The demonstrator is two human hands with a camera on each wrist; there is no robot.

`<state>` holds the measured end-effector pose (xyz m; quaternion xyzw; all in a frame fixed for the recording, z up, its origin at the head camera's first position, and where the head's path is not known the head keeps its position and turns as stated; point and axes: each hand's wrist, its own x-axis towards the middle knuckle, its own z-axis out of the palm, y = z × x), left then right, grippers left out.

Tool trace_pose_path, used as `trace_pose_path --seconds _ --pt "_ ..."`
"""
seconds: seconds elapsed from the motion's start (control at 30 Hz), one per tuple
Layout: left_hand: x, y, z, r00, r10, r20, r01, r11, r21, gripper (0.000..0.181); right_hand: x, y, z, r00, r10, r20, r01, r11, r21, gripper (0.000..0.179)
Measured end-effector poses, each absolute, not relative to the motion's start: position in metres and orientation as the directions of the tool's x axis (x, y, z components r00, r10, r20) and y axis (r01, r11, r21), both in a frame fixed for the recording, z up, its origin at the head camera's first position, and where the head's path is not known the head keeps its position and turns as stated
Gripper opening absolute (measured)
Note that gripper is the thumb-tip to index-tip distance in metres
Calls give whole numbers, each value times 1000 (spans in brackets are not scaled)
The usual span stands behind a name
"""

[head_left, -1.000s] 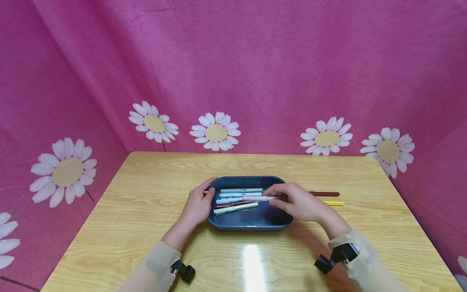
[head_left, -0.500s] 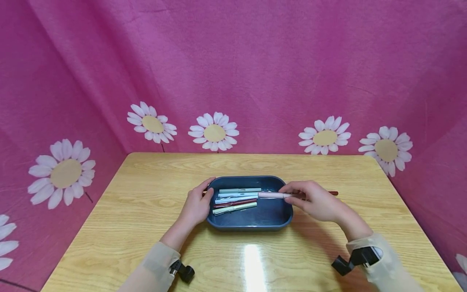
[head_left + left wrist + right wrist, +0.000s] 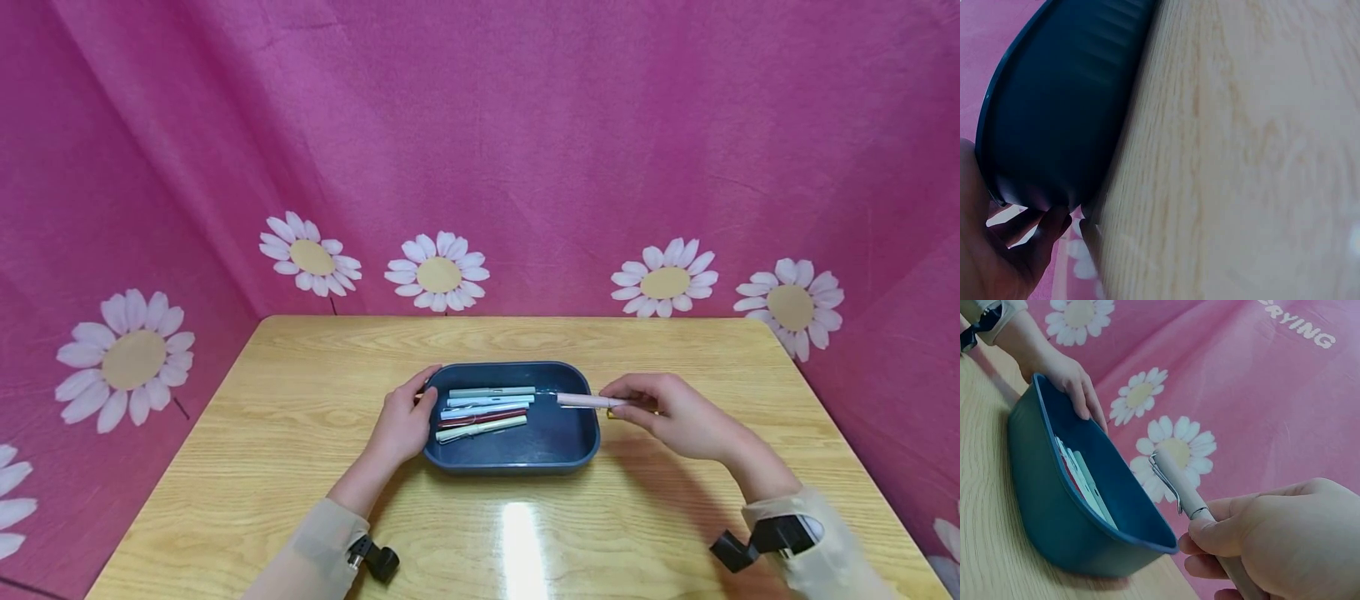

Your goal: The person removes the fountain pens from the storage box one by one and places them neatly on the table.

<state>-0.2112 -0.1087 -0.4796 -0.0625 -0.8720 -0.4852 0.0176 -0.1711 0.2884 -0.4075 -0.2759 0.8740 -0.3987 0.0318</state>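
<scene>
A dark blue oblong bin [image 3: 512,468] stands on the table. At its left end my left hand [image 3: 401,425] grips the wall, thumb over the rim, some fingers hidden outside. Between thumb and fingers my right hand [image 3: 671,417] holds a pale pink pen [image 3: 585,401] over the bin's right rim. Its metal clip [image 3: 1166,481] shows in the right wrist view. Inside the bin, at the left, lie several pens: a grey-green pen [image 3: 491,392], light blue ones, a dark red pen [image 3: 482,420] and a pale green pen [image 3: 482,428].
Bits of a yellow pen [image 3: 613,414] show by my right fingers, mostly covered. The wooden table [image 3: 337,358] surrounds the bin. A pink cloth [image 3: 487,150] with daisies hangs behind and at both sides.
My right hand has moved right with the pink pen, from over the pens to the bin's right rim. The red pen on the table has become hidden behind it. My left hand keeps its grip.
</scene>
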Motion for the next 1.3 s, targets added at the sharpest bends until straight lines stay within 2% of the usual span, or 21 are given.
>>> trace_pose_path --seconds 0.23,0.5,0.73,0.97,1.3 --pt "-211 -108 -479 -992 94 90 126 519 845 43 -166 308 -413 -838 -505 206 -492 536 -686 27" --pt "-210 -111 -478 -990 98 97 134 516 846 43 -163 325 -419 -868 -481 127 -429 595 -679 23" --pt "-210 -111 -479 -990 103 95 135 517 845 43 -160 336 -427 -880 -458 124 -413 610 -676 21" --pt "-211 -111 -479 -990 106 91 133 518 845 43 -158 347 -434 -902 -426 62 -354 653 -670 20" --pt "-212 -110 -479 -990 110 93 136 515 846 43 -161 360 -462 -901 -430 58 -366 679 -636 15"
